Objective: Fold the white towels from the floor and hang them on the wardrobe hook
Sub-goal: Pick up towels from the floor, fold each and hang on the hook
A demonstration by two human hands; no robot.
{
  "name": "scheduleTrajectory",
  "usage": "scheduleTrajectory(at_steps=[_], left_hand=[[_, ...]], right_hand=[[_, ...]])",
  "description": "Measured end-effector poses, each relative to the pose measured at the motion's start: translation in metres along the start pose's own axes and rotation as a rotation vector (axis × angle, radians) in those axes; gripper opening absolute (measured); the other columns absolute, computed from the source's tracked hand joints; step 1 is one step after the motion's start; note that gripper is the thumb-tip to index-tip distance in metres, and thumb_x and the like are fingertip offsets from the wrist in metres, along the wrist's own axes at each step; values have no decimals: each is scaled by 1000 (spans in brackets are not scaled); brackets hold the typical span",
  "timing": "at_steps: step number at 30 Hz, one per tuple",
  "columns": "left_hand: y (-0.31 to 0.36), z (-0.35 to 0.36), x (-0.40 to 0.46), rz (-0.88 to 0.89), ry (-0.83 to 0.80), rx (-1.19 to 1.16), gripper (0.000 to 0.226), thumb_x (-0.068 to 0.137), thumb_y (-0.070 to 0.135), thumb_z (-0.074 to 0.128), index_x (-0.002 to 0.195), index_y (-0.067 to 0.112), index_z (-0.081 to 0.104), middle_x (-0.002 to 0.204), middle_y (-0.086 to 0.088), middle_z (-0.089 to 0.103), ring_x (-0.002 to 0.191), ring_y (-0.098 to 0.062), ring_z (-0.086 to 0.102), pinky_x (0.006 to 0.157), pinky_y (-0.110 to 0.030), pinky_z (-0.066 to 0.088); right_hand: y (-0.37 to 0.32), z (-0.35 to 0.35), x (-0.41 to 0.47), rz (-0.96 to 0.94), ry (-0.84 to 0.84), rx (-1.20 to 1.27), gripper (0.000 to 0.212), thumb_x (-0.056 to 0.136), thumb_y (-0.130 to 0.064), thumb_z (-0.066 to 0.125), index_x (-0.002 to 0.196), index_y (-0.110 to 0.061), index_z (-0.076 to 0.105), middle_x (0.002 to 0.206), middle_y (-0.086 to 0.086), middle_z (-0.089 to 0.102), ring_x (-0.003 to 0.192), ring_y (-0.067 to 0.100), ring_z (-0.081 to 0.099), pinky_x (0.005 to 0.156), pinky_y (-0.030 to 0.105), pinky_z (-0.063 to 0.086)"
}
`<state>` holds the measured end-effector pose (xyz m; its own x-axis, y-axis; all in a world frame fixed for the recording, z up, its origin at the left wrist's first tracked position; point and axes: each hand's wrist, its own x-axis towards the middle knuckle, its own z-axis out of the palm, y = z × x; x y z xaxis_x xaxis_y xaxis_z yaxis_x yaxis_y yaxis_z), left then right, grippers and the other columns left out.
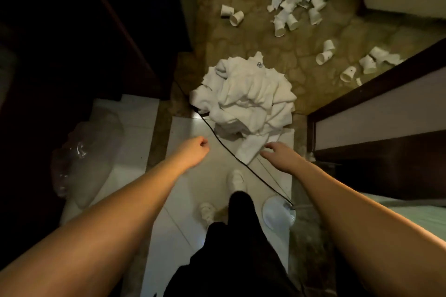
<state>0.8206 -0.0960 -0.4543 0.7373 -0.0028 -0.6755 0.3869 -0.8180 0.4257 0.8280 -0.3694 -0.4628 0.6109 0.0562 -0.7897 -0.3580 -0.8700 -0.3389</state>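
A crumpled heap of white towels (248,99) lies on the floor ahead of me, partly on patterned carpet, partly on pale tile. My left hand (195,149) hovers in the air left of the heap's near end, fingers curled, holding nothing. My right hand (280,153) reaches out with relaxed, spread fingers just right of the towel's near tip; whether it touches the towel I cannot tell. No wardrobe hook is visible.
A black cable (231,152) runs across the tile from under the towels to a white fan base (277,214). Several paper cups (289,5) litter the carpet. Dark furniture (376,108) stands on the right, a clear plastic bag (82,159) on the left.
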Motion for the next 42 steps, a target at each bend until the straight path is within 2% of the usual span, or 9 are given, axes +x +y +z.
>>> scheduleTrajectory(at_steps=[8, 11, 15, 21, 24, 27, 30, 37, 42], left_hand=[[22, -23, 170, 18, -80, 1, 29, 100, 32, 53, 113, 9, 65, 100, -3, 61, 91, -22, 58, 70, -31, 39], [22, -18, 237, -7, -114, -22, 28, 98, 29, 55, 113, 7, 65, 107, -10, 66, 94, -24, 60, 77, -33, 46], [22, -6, 317, -66, -139, -119, 30, 99, 24, 56, 124, 10, 64, 124, -11, 64, 98, -20, 55, 79, -26, 39], [32, 24, 416, -144, -142, -336, 58, 97, 27, 61, 150, 18, 40, 152, -8, 46, 135, -30, 46, 105, -36, 40], [34, 48, 447, -186, -221, -424, 68, 94, 30, 67, 152, 15, 35, 145, -7, 49, 132, -29, 47, 98, -32, 40], [36, 68, 462, -226, -223, -295, 70, 90, 41, 70, 146, 15, 37, 140, -10, 47, 117, -28, 48, 91, -37, 42], [31, 71, 469, -278, -93, -198, 82, 86, 44, 74, 150, 15, 31, 149, -14, 35, 132, -37, 40, 103, -45, 42], [28, 65, 461, -181, -164, -389, 23, 98, 24, 61, 117, 10, 63, 114, -13, 64, 102, -29, 57, 91, -38, 48], [28, 43, 425, -105, -220, -492, 19, 100, 24, 54, 117, 17, 60, 115, -10, 64, 106, -29, 58, 97, -45, 48]], right_hand=[[-19, -41, 156, 60, -5, 148, 60, 100, -45, 53, 148, -10, 46, 153, 12, 45, 135, 29, 48, 92, 30, 38], [-21, -47, 218, 80, -27, 145, 60, 99, -43, 54, 148, -10, 46, 153, 13, 43, 136, 29, 46, 98, 33, 38], [-28, -52, 293, 55, -19, 130, 56, 100, -40, 55, 148, -12, 46, 154, 10, 42, 138, 27, 43, 107, 33, 35], [-34, -67, 401, -43, 38, 33, 68, 95, -36, 63, 154, -14, 36, 160, 13, 31, 146, 31, 32, 119, 37, 25], [-33, -66, 433, -27, 24, 126, 78, 95, -38, 63, 159, -17, 24, 164, 8, 24, 149, 27, 28, 119, 34, 22], [-30, -53, 446, -9, -17, 145, 78, 96, -37, 63, 160, -19, 22, 166, 5, 24, 149, 24, 28, 118, 31, 23], [-30, -42, 445, -8, -10, 153, 76, 96, -33, 64, 159, -15, 24, 165, 7, 25, 149, 25, 29, 118, 32, 23], [-28, -46, 445, -9, -42, 94, 71, 98, -37, 61, 158, -16, 29, 164, 6, 30, 147, 25, 32, 118, 35, 25], [-33, -63, 424, -145, 63, -133, 80, 92, -43, 67, 158, -21, 27, 163, 3, 28, 146, 26, 31, 117, 46, 26]])
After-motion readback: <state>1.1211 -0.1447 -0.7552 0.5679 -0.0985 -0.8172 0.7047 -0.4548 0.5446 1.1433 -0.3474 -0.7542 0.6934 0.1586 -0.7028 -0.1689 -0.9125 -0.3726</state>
